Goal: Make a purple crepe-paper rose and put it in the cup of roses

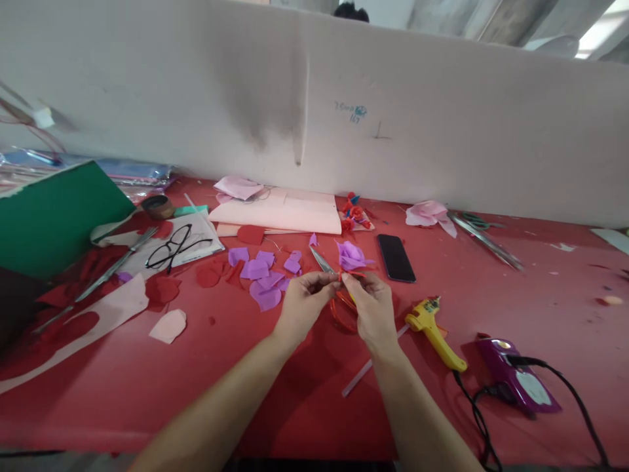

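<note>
Near the middle of the table, my left hand (305,303) and my right hand (372,308) meet with fingertips pinched together. Between them is a small red-orange strip (343,276), largely covered by the fingers. Scissors (322,260) lie beneath my hands; their blades point up and left, and the orange handles are partly hidden. A purple paper flower (352,255) is just beyond my right hand. Cut purple paper petals (266,292) are scattered to the left of my left hand, beside red petals (209,273).
Right of my hands are a phone (396,257), a yellow glue gun (435,331) with a clear glue stick (358,378), and a purple power strip (515,377) with black cords. Glasses (173,248) and pink sheets (295,208) lie left and behind. A white wall (196,85) bounds the table.
</note>
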`<move>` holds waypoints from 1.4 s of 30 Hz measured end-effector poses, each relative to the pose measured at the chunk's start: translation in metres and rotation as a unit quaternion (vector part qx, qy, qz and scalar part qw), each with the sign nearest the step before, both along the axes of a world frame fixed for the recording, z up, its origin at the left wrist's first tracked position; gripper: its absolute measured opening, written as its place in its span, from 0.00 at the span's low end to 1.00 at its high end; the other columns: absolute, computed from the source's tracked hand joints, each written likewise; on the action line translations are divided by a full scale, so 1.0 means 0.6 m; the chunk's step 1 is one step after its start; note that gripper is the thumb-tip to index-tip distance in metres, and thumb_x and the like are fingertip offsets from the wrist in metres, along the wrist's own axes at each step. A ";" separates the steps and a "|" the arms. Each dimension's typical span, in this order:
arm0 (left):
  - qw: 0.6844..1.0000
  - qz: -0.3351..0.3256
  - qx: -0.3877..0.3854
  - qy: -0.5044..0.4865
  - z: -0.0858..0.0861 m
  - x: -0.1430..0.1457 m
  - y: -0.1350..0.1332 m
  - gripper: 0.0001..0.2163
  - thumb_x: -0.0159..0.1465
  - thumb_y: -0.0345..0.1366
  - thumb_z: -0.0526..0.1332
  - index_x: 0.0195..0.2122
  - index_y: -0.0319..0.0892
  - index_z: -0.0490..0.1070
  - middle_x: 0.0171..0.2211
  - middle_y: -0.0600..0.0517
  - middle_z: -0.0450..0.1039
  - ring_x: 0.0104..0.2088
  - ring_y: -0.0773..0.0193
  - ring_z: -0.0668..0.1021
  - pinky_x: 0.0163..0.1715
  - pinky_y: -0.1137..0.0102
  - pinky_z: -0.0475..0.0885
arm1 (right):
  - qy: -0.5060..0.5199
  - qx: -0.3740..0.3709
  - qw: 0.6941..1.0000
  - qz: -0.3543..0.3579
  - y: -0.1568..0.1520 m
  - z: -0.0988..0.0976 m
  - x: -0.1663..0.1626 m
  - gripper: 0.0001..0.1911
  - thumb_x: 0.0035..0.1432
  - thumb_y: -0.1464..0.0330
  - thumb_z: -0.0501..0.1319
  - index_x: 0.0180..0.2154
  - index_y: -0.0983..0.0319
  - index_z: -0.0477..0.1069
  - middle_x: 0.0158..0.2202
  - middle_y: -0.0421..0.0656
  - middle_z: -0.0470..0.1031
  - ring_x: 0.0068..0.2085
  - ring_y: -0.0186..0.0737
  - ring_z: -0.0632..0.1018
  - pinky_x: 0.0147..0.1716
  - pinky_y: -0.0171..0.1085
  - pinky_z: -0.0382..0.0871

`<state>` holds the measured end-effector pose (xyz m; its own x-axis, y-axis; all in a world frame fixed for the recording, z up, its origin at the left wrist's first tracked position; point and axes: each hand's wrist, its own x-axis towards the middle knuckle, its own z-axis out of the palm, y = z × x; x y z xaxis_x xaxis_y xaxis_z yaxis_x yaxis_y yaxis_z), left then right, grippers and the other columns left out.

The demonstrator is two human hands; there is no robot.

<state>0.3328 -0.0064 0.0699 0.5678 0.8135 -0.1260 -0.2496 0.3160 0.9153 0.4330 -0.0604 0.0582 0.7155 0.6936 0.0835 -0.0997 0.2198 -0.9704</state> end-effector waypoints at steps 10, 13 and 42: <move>0.994 0.010 -0.107 -0.033 -0.006 -0.002 0.010 0.08 0.47 0.33 0.69 0.28 0.38 0.77 0.24 0.52 0.75 0.22 0.74 0.71 0.24 0.77 0.64 | 0.007 0.014 1.000 -0.027 -0.010 0.004 -0.005 0.05 0.48 0.72 0.59 0.30 0.60 0.72 0.31 0.38 0.73 0.33 0.34 0.73 0.34 0.33 0.65; 0.984 -0.005 -0.164 -0.066 -0.014 -0.001 0.017 0.07 0.47 0.32 0.69 0.28 0.38 0.76 0.24 0.53 0.75 0.22 0.73 0.72 0.25 0.77 0.65 | 0.031 0.074 0.993 -0.081 -0.014 0.008 0.002 0.08 0.43 0.75 0.54 0.16 0.61 0.62 0.17 0.35 0.61 0.22 0.29 0.63 0.22 0.31 0.55; 0.999 0.034 0.005 0.021 -0.008 0.005 -0.006 0.05 0.49 0.32 0.67 0.28 0.39 0.77 0.27 0.51 0.77 0.29 0.68 0.74 0.33 0.73 0.68 | 0.006 -0.010 1.000 -0.013 -0.001 -0.007 -0.009 0.06 0.48 0.66 0.66 0.32 0.59 0.74 0.30 0.39 0.76 0.32 0.36 0.75 0.35 0.36 0.69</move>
<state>0.3356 -0.0103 0.0651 0.5061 0.8511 -0.1395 -0.2320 0.2901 0.9285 0.4273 -0.0610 0.0538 0.7342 0.6762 0.0611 -0.1059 0.2030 -0.9734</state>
